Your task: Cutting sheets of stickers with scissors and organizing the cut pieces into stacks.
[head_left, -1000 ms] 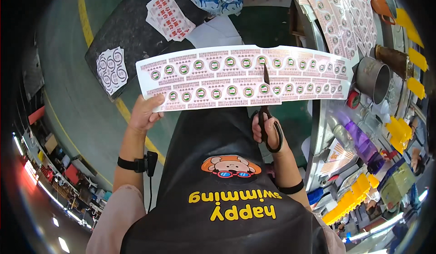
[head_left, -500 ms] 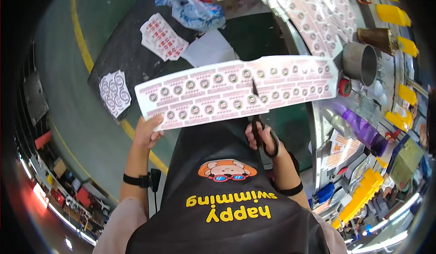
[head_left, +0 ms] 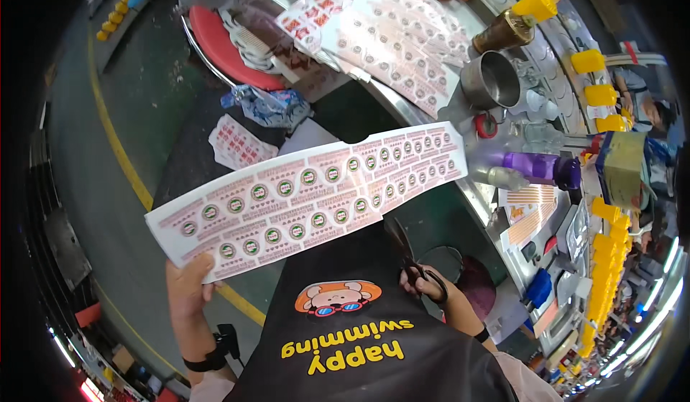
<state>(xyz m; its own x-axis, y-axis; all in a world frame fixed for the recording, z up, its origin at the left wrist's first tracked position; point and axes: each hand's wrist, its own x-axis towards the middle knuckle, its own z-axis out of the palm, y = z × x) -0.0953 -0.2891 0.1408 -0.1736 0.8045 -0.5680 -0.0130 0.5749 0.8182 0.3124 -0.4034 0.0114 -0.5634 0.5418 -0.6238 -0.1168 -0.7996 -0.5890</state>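
Note:
A long white sheet (head_left: 309, 193) printed with rows of round green marks and pink lettering stretches slantwise before me. My left hand (head_left: 188, 287) pinches its lower left corner, thumb on top. The far right end of the sheet reaches over the edge of the metal table. Below the sheet's lower edge, dark-handled scissors (head_left: 405, 244) point up and left, apart from the sheet. Their handle loops sit in my right hand (head_left: 430, 284), whose fingers are wrapped round them. Whether the sheet is slit near its middle I cannot tell.
Similar printed sheets (head_left: 395, 43) cover the metal table's far part, near a steel cup (head_left: 490, 82) and a purple bottle (head_left: 535, 167). A red stool (head_left: 233, 53), a blue patterned bag (head_left: 269, 107) and a small red-printed sheet (head_left: 241, 143) lie beyond my left hand.
The scissors, whose blade lay across the middle of the sheet, have come out below its lower edge. The sheet has shifted left with my left hand, and the view has swung.

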